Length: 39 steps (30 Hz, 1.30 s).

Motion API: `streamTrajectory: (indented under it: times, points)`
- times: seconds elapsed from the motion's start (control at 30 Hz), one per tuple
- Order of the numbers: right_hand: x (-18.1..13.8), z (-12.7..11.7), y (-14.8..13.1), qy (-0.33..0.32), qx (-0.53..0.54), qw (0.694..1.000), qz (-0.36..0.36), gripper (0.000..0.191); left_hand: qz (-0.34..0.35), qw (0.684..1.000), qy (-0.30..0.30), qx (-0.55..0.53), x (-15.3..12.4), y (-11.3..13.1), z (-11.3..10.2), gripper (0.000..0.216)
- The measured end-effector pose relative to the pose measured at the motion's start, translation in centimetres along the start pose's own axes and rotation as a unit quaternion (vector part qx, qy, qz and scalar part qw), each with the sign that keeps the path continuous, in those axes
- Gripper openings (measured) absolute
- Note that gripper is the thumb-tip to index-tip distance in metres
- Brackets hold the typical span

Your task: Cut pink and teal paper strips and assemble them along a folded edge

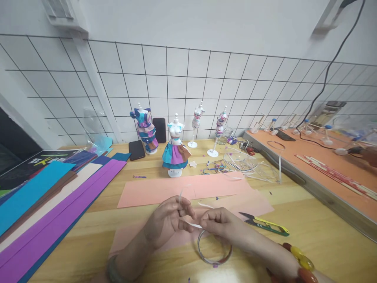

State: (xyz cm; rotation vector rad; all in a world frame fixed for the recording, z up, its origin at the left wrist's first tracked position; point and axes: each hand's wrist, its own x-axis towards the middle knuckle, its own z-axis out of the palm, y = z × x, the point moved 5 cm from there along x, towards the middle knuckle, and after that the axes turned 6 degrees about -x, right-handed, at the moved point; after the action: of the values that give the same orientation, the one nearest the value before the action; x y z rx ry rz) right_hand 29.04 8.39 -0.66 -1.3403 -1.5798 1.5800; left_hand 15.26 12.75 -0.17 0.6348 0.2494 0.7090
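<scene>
My left hand (167, 222) and my right hand (222, 224) meet low in the middle of the view, over a pink felt sheet (182, 188). Both pinch a thin white plastic strip (194, 225) that runs between their fingertips. One end of the strip curls up above my left fingers. A clear roll of tape (214, 247) lies on the table just under my right hand. Small thread snips (265, 225) with yellow and green handles lie to the right of my right hand.
Felt sheets in blue, purple and brown (50, 204) fan out at the left. Several small mannequins, one in a blue and purple dress (176, 151), stand at the back near two phones (137, 149). Loose clear strips (250, 165) lie at the right beside an orange board (324, 165).
</scene>
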Motion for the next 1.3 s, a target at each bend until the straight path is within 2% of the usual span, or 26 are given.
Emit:
streamTrajectory:
  times: [0.23, 0.3, 0.37, 0.43, 0.47, 0.5, 0.53, 0.57, 0.6, 0.67, 0.83, 0.9, 1.03, 1.17, 1.3]
  points:
    - [-2.4, -3.0, -0.2, 0.085, -0.179, 0.980, 0.006, 0.040, 0.009, 1.000, -0.005, -0.013, 0.1, 1.0, 0.1, 0.021]
    - [-3.3, -3.4, -0.1, 0.077, -0.190, 0.978, 0.033, 0.037, 0.007, 1.000, -0.020, -0.008, -0.3, 1.3, 0.4, 0.033]
    - [-4.3, -3.7, 0.0, 0.046, -0.197, 0.978, 0.053, 0.033, -0.002, 0.998, -0.062, 0.016, -1.1, 1.8, 0.9, 0.052]
    - [-5.2, -3.9, 0.0, 0.007, -0.221, 0.974, 0.050, 0.029, -0.046, 0.990, -0.117, 0.064, -2.3, 2.2, 1.5, 0.064]
    - [-5.5, -4.2, 0.0, -0.011, -0.234, 0.971, 0.045, 0.028, -0.086, 0.983, -0.129, 0.100, -2.8, 2.4, 1.6, 0.062]
    - [-5.8, -4.4, 0.1, -0.028, -0.246, 0.968, 0.041, 0.028, -0.155, 0.964, -0.159, 0.145, -3.5, 2.3, 1.8, 0.059]
    - [-6.1, -4.7, 0.3, -0.043, -0.253, 0.966, 0.040, 0.028, -0.224, 0.933, -0.208, 0.189, -4.1, 2.3, 2.1, 0.061]
    - [-6.3, -5.0, 0.5, -0.058, -0.254, 0.965, 0.043, 0.026, -0.266, 0.906, -0.227, 0.237, -4.4, 2.6, 2.1, 0.062]
    - [-6.5, -5.3, 0.6, -0.071, -0.252, 0.964, 0.046, 0.025, -0.278, 0.890, -0.237, 0.274, -4.4, 3.1, 2.0, 0.062]
    - [-6.8, -5.6, 1.0, -0.091, -0.252, 0.962, 0.050, 0.020, -0.262, 0.878, -0.239, 0.321, -3.9, 4.2, 1.6, 0.061]
    - [-6.7, -5.0, 1.2, -0.118, -0.271, 0.955, 0.030, 0.015, -0.196, 0.879, -0.184, 0.393, -2.6, 5.5, -0.4, 0.050]
    - [-6.2, -4.7, 1.3, -0.114, -0.271, 0.956, 0.026, 0.014, -0.211, 0.875, -0.145, 0.410, -2.6, 5.2, -1.4, 0.043]
    - [-4.9, -5.1, 2.1, -0.091, -0.238, 0.967, 0.012, 0.017, -0.257, 0.848, -0.060, 0.460, -2.3, 4.1, -2.9, 0.026]
    - [-3.9, -6.3, 2.8, -0.059, -0.196, 0.979, 0.021, 0.028, -0.205, 0.848, -0.004, 0.489, -1.6, 4.3, -3.5, 0.027]
    - [-3.8, -6.8, 2.4, -0.054, -0.197, 0.979, 0.011, 0.033, -0.151, 0.846, 0.050, 0.508, -1.3, 5.1, -4.1, 0.028]
